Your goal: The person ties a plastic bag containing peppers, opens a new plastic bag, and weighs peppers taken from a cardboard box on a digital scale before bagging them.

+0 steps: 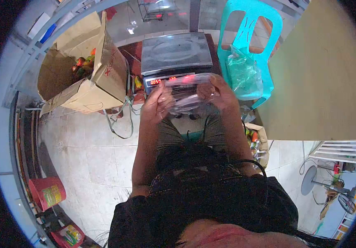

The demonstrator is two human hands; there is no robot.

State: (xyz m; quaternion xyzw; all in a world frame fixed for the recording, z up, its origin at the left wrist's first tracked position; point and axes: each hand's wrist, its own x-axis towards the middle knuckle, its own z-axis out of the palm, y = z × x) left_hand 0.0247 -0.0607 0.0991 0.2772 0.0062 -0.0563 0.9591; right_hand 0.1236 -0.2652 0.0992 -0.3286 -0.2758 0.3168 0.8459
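Observation:
A clear plastic bag is stretched between my two hands, just in front of a digital scale with a lit red display. My left hand grips the bag's left side with curled fingers. At the other side, my right hand pinches the bag, and part of its fingers shows through the film. The bag looks see-through, and I cannot make out anything inside it. The scale's flat top plate bears nothing. A yellowish pepper lies to the left of the scale.
An open cardboard box with red and green peppers stands at the left. On the right, a turquoise chair holds plastic bags. A smaller box of peppers sits by my right arm, below a large brown panel. Red pots stand lower left.

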